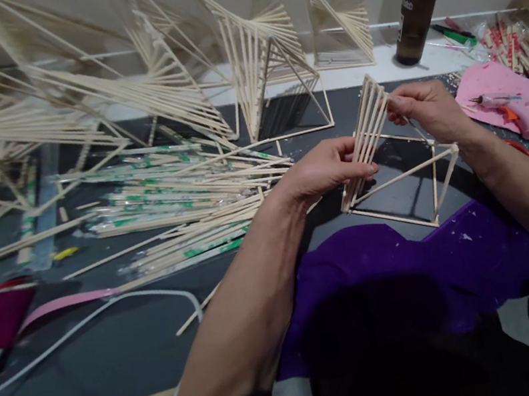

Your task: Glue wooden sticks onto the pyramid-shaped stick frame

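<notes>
The stick frame is right in front of me, over the dark table and just beyond the purple cloth; whether its lower bars rest on the table I can't make out. My left hand has hold of it at the close row of slanting sticks, the thumb on the near side and the other fingers behind, closed only as far as the thin row allows. My right hand is at the top of that row, thumb and forefinger curled close together; whether they pinch a stick end or merely touch it, I cannot tell.

I judge the whole thing to be very light, so it needs hardly any lifting strength. Each stick looks stiff along its length but thin enough to snap if I press it sideways. The bare wood should grip well and not slide on my skin. The weak places are surely the corners, where the ends meet; a glue gun lies to my right on a pink sheet, and I suspect glued joints that could twist apart.

The row is the best place to hold, since several sticks share the squeeze there. I'd avoid the lone bar reaching out to the far right corner, which would act as a lever on its joint.
</notes>
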The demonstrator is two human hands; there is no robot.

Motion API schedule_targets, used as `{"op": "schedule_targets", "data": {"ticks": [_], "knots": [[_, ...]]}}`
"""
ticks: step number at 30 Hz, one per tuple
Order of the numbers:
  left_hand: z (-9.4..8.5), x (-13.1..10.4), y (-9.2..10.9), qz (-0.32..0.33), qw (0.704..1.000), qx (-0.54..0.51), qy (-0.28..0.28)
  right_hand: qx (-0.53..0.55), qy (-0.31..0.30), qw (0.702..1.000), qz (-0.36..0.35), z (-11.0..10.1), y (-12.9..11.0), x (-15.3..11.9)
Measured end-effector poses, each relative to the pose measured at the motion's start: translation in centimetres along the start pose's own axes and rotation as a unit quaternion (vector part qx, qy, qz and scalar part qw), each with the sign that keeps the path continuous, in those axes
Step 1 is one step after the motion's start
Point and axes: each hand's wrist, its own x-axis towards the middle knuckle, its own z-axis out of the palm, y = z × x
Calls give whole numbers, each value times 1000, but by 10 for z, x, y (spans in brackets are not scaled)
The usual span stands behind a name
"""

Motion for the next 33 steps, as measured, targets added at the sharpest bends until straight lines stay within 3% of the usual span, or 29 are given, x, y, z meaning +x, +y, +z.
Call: {"op": "schedule_targets", "data": {"ticks": [12, 33], "knots": [[-8, 0, -7, -7, 999, 35, 12, 11, 4, 1000, 5, 1, -1, 0], [3, -3, -4, 2, 1000, 13, 13, 31, 3, 999, 11, -4, 2, 1]]}}
